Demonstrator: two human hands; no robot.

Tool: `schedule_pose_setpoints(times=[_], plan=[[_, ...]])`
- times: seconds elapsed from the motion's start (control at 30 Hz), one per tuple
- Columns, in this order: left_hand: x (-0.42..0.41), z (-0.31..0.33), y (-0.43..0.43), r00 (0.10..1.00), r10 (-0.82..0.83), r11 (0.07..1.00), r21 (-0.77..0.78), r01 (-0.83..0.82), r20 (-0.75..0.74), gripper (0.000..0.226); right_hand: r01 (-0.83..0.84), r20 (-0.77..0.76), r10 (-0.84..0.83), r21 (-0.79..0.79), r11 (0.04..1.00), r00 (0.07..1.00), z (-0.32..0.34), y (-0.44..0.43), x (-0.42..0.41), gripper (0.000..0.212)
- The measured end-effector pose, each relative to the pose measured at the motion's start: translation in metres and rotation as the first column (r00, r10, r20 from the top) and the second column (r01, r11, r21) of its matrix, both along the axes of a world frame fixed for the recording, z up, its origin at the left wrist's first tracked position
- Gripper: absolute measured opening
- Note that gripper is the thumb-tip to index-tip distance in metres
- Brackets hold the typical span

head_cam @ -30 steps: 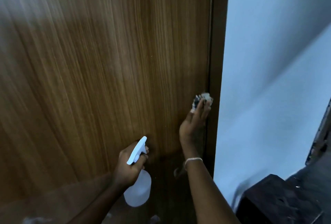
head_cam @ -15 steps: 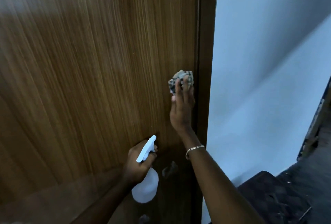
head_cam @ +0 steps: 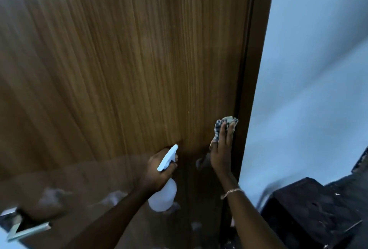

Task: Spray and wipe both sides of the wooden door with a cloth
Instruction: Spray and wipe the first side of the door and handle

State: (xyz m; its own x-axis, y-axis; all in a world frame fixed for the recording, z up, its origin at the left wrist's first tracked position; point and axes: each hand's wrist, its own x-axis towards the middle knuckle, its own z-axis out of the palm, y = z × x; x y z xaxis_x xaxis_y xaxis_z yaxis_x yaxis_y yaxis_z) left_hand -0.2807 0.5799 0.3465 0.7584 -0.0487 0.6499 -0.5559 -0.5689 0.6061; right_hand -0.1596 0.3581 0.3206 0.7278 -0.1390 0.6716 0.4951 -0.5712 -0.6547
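Observation:
The wooden door [head_cam: 119, 69] fills most of the head view, its grain running vertically. My right hand [head_cam: 222, 149] presses a crumpled patterned cloth [head_cam: 224, 124] flat against the door near its right edge, fingers straight and pointing up. My left hand [head_cam: 159, 171] grips a white spray bottle [head_cam: 164, 193] by the neck, nozzle up and close to the door, lower and left of the cloth.
A dark door frame [head_cam: 256, 49] runs along the door's right edge, with a pale wall [head_cam: 318, 69] beyond it. A metal door handle [head_cam: 22, 226] shows at the bottom left. Dark steps or furniture [head_cam: 310, 213] sit at the lower right.
My right hand with the cloth swept up and left from the door's edge, then back down to the right edge. The spray bottle stayed in my left hand.

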Motion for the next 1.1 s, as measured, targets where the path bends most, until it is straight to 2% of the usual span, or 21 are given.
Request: schedule_pose_setpoints(times=[0.1,0.17,0.27,0.43,0.5,0.57,0.67,0.7,0.77,0.83,0.9,1.03,1.1], plan=[[-0.008,-0.016,-0.006,0.996,-0.001,0.999,0.033,0.004,-0.092,0.016,-0.042,0.018,0.043,-0.06,0.997,0.999,0.008,-0.02,-0.009,0.073],[-0.014,-0.027,-0.015,0.989,-0.012,1.0,0.022,0.016,-0.146,0.011,-0.042,0.043,0.043,-0.014,0.999,0.998,0.01,-0.027,-0.012,0.073],[-0.025,-0.044,-0.03,0.98,-0.038,0.999,0.005,0.04,-0.194,0.01,-0.043,0.0,0.043,0.043,0.998,0.999,0.009,-0.029,-0.012,0.069],[-0.038,-0.063,-0.047,0.96,0.136,0.99,0.007,-0.138,-0.243,0.01,0.012,-0.046,-0.009,0.066,0.998,0.999,0.007,-0.029,-0.011,0.063],[-0.045,-0.071,-0.04,0.946,0.162,0.987,0.027,-0.161,-0.28,0.01,0.062,-0.1,-0.055,0.07,0.996,0.994,-0.005,-0.026,-0.016,0.064],[-0.053,-0.077,-0.025,0.935,0.19,0.982,0.044,-0.185,-0.3,0.009,0.096,-0.214,-0.061,0.159,0.983,0.975,-0.022,-0.015,-0.028,0.064],[-0.065,-0.078,0.001,0.909,0.256,0.965,0.03,-0.261,-0.328,0.007,0.007,-0.28,0.056,0.219,0.976,0.958,-0.041,0.031,-0.057,0.06],[-0.068,-0.077,0.008,0.896,0.289,0.953,0.015,-0.301,-0.338,0.01,-0.049,-0.27,0.107,0.21,0.976,0.957,-0.042,0.046,-0.065,0.059],[-0.07,-0.073,0.018,0.864,0.342,0.925,-0.027,-0.378,-0.37,0.034,-0.138,-0.224,0.18,0.192,0.972,0.958,-0.029,0.061,-0.071,0.056],[-0.073,-0.069,0.025,0.84,0.371,0.905,-0.051,-0.423,-0.396,0.047,-0.198,-0.181,0.23,0.18,0.964,0.956,-0.011,0.056,-0.064,0.051],[-0.076,-0.07,0.031,0.823,0.397,0.889,-0.051,-0.455,-0.407,0.048,-0.183,-0.179,0.215,0.183,0.966,0.96,-0.002,0.043,-0.052,0.048],[-0.084,-0.068,0.045,0.814,0.402,0.872,-0.094,-0.48,-0.419,0.035,-0.054,-0.28,0.142,0.3,0.952,0.949,-0.031,0.042,-0.058,0.058],[-0.09,-0.065,0.05,0.818,0.419,0.863,-0.106,-0.494,-0.394,0.038,-0.123,-0.29,0.203,0.272,0.954,0.935,-0.043,0.071,-0.08,0.056]])
